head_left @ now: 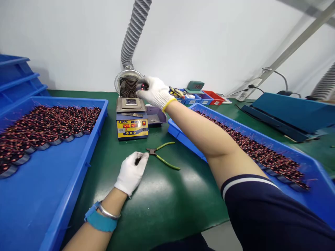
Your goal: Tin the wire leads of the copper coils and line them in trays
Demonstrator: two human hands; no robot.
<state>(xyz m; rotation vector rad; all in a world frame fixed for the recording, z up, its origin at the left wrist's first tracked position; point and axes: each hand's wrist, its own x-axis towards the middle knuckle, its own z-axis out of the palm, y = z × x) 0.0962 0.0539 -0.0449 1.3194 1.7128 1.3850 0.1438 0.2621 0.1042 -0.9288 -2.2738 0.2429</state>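
Note:
My gloved right hand (154, 91) is raised over the yellow soldering unit (133, 129), fingers wrapped round a small black cylindrical part (142, 86) with reddish spots. Behind that part is the round fume fan (128, 86). My gloved left hand (133, 170) is low over the green table, its thumb and fingertips pressed together; a small dark thing shows between them, too hidden to name. Just right of its fingertips, green-handled cutters (163, 156) lie on the table with their handles spread.
At the left, a blue tray (86, 150) holds many black parts with red wires; another such tray (183, 130) is at the right. Small blue and red bins (215, 97) stand at the back. A grey hose (134, 33) hangs above the fan.

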